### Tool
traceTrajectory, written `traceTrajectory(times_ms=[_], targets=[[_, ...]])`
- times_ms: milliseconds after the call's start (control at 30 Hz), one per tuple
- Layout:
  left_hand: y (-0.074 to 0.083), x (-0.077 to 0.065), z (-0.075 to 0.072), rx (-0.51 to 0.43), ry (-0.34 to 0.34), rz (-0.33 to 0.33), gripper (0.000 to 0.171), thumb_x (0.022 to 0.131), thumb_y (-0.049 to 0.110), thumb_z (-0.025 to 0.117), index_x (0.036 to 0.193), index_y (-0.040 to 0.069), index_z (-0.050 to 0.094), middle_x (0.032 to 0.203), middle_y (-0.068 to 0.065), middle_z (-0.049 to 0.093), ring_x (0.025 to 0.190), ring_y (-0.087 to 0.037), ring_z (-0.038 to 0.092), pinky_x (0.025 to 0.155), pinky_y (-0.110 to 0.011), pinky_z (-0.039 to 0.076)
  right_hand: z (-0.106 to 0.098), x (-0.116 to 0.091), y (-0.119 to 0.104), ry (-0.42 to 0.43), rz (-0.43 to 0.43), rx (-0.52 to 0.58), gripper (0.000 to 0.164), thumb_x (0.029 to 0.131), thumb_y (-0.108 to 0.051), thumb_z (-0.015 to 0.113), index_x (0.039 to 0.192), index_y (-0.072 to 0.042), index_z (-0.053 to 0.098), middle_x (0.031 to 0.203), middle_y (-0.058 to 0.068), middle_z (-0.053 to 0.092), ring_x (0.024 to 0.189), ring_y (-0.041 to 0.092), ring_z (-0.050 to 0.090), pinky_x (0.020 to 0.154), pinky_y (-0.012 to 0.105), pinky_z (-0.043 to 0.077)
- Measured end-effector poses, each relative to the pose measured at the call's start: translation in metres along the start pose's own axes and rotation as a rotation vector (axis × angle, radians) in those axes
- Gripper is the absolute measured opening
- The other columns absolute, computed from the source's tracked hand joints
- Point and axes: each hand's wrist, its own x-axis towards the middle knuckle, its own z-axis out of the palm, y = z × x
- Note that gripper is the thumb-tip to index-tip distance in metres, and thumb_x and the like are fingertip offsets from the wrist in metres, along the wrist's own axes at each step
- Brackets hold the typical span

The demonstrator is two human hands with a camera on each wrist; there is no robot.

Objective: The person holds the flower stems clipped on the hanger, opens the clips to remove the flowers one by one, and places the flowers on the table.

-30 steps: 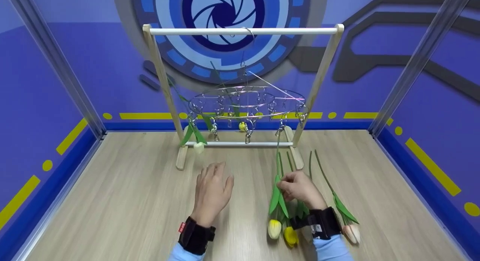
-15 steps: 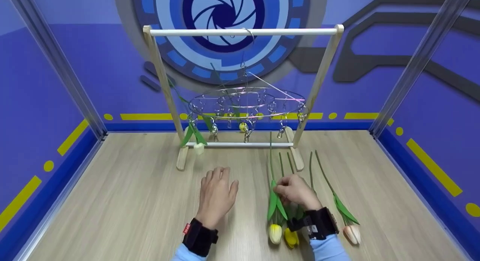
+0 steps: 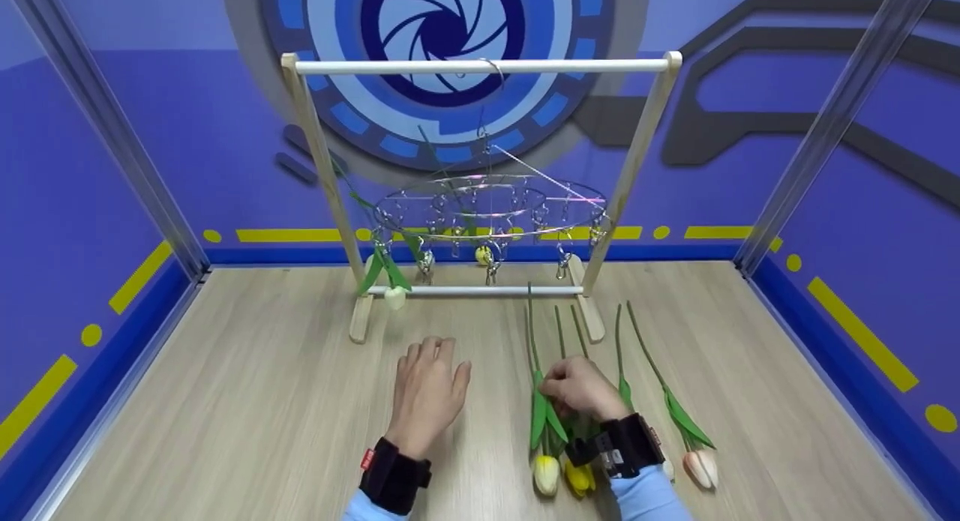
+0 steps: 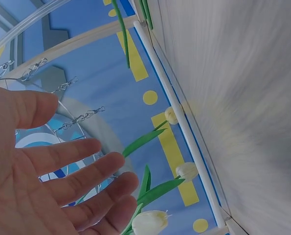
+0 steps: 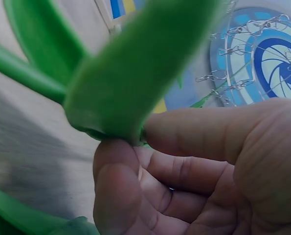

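Note:
My right hand (image 3: pixel 583 386) pinches a tulip (image 3: pixel 546 474) with a pale yellow bloom, thumb and fingers at the stem by its green leaves. Its bloom points toward me and its bare stem end points at the rack. In the right wrist view a leaf (image 5: pixel 135 73) covers part of the pinch. My left hand (image 3: pixel 429 390) hovers over the table, fingers loosely extended and holding nothing. Ahead of both hands hangs a round metal clip hanger (image 3: pixel 480 237). A white tulip (image 3: pixel 395 297) hangs bloom down at its left, and a yellow bloom (image 3: pixel 483 255) shows farther back.
A wooden rack (image 3: pixel 360 317) with white bars carries the hanger. On the table at right lie several tulips, among them a bright yellow one (image 3: pixel 579 478) and a pinkish one (image 3: pixel 701 468). Blue patterned walls enclose the table. From the left wrist, another white bloom (image 4: pixel 187 171) shows.
The right hand has drawn the tulip back toward me and slightly left; its stem end, earlier up at a front clip, now lies below the clips. My left hand has shifted slightly nearer me.

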Motion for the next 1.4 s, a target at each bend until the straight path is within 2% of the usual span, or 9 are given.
traceTrajectory(times_ms=[300, 467, 633, 933, 1400], targets=[[-0.001, 0.0, -0.001, 0.004, 0.006, 0.002, 0.035, 0.098, 0.024, 0.07, 0.12, -0.004, 0.069, 0.114, -0.02, 0.068, 0.105, -0.038, 0.063, 0.088, -0.052, 0.051, 0.005, 0.002, 0.006, -0.025, -0.015, 0.047, 0.014, 0.096, -0.002, 0.067, 0.083, 0.003, 0.068, 0.07, 0.004, 0.061, 0.058, 0.013, 0.058, 0.055, 0.028, 0.051], [-0.001, 0.0, -0.002, 0.002, -0.001, -0.007, 0.036, 0.098, 0.024, 0.069, 0.121, -0.004, 0.069, 0.114, -0.02, 0.068, 0.105, -0.037, 0.063, 0.089, -0.051, 0.051, 0.009, 0.004, 0.006, -0.003, 0.01, -0.009, 0.013, 0.095, -0.005, 0.069, 0.085, 0.002, 0.073, 0.068, 0.005, 0.064, 0.055, 0.013, 0.058, 0.052, 0.028, 0.051], [-0.002, 0.0, -0.002, -0.002, -0.001, -0.006, 0.036, 0.098, 0.023, 0.069, 0.122, -0.004, 0.069, 0.114, -0.02, 0.068, 0.105, -0.037, 0.063, 0.089, -0.051, 0.051, 0.013, 0.007, 0.007, 0.012, 0.04, -0.071, 0.016, 0.095, -0.007, 0.07, 0.081, -0.002, 0.074, 0.06, 0.001, 0.06, 0.049, 0.011, 0.052, 0.047, 0.024, 0.043], [-0.002, 0.001, -0.004, -0.019, -0.001, -0.011, 0.037, 0.098, 0.023, 0.07, 0.123, -0.004, 0.068, 0.115, -0.021, 0.068, 0.106, -0.037, 0.063, 0.09, -0.051, 0.051, 0.016, 0.008, 0.006, 0.043, 0.071, -0.077, 0.016, 0.095, -0.007, 0.069, 0.081, -0.004, 0.073, 0.058, 0.0, 0.057, 0.046, 0.009, 0.047, 0.043, 0.021, 0.037], [-0.003, 0.003, -0.007, -0.028, -0.027, -0.032, 0.038, 0.099, 0.023, 0.068, 0.124, -0.006, 0.067, 0.117, -0.022, 0.067, 0.107, -0.038, 0.063, 0.092, -0.052, 0.051, 0.018, 0.007, 0.005, 0.032, 0.09, 0.006, 0.014, 0.096, -0.002, 0.066, 0.083, 0.0, 0.072, 0.062, 0.005, 0.061, 0.048, 0.012, 0.054, 0.046, 0.023, 0.046]])
